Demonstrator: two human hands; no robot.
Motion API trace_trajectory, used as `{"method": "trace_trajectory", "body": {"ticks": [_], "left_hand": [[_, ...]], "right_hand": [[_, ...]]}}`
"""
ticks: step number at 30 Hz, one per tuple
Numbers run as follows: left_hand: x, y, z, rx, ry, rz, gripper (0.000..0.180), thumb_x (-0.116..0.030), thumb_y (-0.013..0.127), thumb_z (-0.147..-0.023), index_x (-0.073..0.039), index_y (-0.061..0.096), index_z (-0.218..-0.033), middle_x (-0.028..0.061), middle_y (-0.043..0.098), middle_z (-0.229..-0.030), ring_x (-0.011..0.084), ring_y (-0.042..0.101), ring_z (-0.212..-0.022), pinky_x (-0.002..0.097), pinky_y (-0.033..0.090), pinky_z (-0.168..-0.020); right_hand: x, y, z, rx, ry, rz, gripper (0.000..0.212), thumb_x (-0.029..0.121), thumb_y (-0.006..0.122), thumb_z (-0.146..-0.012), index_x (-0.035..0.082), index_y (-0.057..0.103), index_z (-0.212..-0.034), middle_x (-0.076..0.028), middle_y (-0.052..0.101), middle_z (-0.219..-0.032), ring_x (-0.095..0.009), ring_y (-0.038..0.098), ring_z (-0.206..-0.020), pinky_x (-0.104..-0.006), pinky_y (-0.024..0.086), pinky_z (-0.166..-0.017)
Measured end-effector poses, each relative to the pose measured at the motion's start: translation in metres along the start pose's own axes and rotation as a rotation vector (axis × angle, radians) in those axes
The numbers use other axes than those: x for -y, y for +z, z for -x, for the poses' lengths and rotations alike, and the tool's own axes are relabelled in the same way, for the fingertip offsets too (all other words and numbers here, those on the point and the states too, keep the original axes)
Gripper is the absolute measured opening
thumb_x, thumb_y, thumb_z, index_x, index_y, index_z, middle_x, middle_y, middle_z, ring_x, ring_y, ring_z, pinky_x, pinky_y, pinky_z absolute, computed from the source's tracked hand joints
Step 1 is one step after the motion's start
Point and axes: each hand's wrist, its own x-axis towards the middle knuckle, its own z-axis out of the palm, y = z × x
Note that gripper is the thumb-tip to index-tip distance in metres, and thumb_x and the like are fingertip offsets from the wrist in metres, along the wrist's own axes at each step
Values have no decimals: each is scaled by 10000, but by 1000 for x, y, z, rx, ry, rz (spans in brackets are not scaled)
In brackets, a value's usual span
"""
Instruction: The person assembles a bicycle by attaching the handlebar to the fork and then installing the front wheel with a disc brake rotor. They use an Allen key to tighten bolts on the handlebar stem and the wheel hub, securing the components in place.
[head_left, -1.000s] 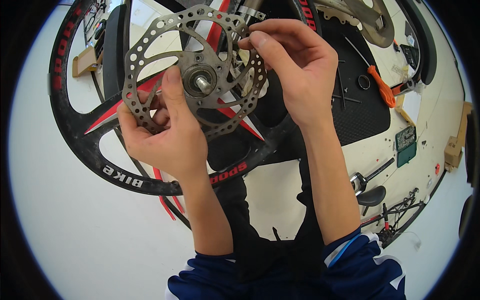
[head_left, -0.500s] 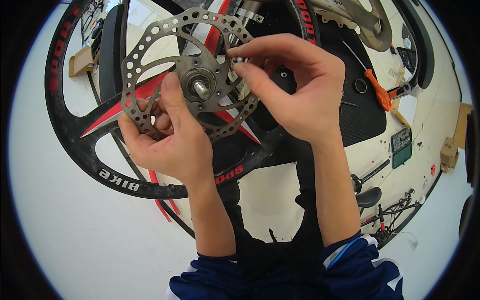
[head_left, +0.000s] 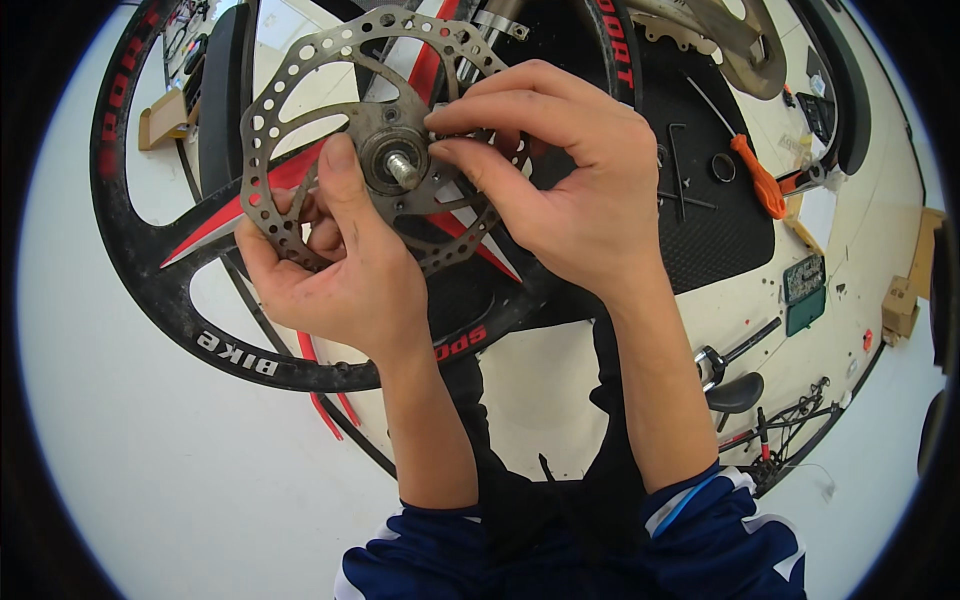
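A perforated metal brake disc (head_left: pixel 262 130) lies at the centre of a black bicycle wheel (head_left: pixel 130 230) with red and white spokes. A threaded axle (head_left: pixel 402 172) sticks up through the disc's middle. My left hand (head_left: pixel 355 270) grips the disc's near-left edge, its thumb on top and its fingers curled beneath. Close beside the axle, my right hand (head_left: pixel 575 190) pinches thumb and forefinger together over the disc's inner part, by the bolt holes. Whatever sits between those fingertips is too small and hidden to name.
On the black mat (head_left: pixel 720 250) at right lie hex keys (head_left: pixel 680 170), a dark ring (head_left: pixel 722 168) and an orange-handled screwdriver (head_left: pixel 757 175). Farther right is a green case (head_left: pixel 804 310) of small parts. A cardboard box (head_left: pixel 163 122) stands at left, a metal frame part (head_left: pixel 720 40) at the far right.
My right hand has moved left, its pinched fingertips now closer to the axle. This uncovers the hex keys on the mat. My left hand keeps its hold on the disc.
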Motion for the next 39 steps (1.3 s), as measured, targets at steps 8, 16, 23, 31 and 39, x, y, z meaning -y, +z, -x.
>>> {"method": "trace_trajectory", "body": {"ticks": [8,16,23,31,39], "left_hand": [[4,-5,-1,29,35,-29,273,-159,794,-860,-2,575,-904,67,652,-738,45,519,-454,176,336,-352],[4,-11,-4,75,11,-15,319,-170,810,-846,-11,539,-905,55,625,-716,50,513,-447,180,344,-345],[-3,-6,-4,20,74,-131,282,-144,824,-833,-1,583,-863,37,638,-706,24,520,-517,156,416,-468],[-10,-9,-3,45,-105,-36,261,-124,830,-823,-15,601,-886,13,635,-680,17,497,-544,156,431,-497],[-9,-8,-2,35,-89,9,283,-124,835,-817,-32,576,-883,4,620,-684,15,460,-531,153,407,-484]], "right_hand": [[-1,-1,-1,26,3,-12,204,-47,757,-740,54,778,-915,-36,709,-871,-86,603,-691,-203,450,-590],[4,-1,-1,22,21,40,212,-51,775,-725,53,781,-911,-18,677,-852,-74,578,-694,-203,430,-585],[5,-2,-1,28,-22,122,160,-35,800,-714,19,740,-853,-29,671,-833,-74,561,-666,-197,421,-581],[7,3,-1,24,-18,114,143,-42,797,-720,0,700,-817,-39,667,-822,-78,541,-643,-200,398,-569],[6,6,-2,21,-61,127,141,-31,781,-746,6,662,-813,-24,632,-777,-73,476,-614,-213,359,-546]]}}
